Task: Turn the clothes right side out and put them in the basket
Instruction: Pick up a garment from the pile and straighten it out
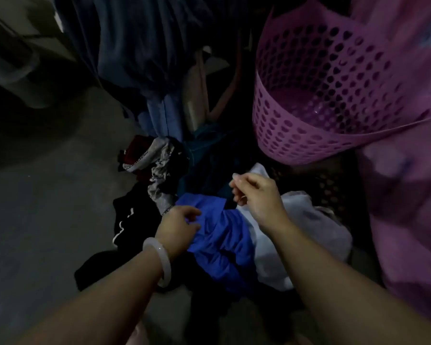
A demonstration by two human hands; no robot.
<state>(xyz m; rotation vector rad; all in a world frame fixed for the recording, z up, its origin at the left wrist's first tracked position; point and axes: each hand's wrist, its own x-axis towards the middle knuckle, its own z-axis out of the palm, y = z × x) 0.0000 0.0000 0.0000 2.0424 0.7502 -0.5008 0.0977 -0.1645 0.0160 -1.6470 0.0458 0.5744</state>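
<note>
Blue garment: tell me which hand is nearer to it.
Left. The left hand grips the blue garment at its left edge; the right hand hovers just above its upper right, over the white cloth.

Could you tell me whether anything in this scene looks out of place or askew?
Yes: the pink basket is tipped toward the camera rather than upright, and nothing lies in it. The clothes, including the blue garment the left hand grips, lie in a heap on the floor.

blue hanging curtains (144,58), perhaps, above bare grey floor (35,207), pale bracelet (159,260)
</note>
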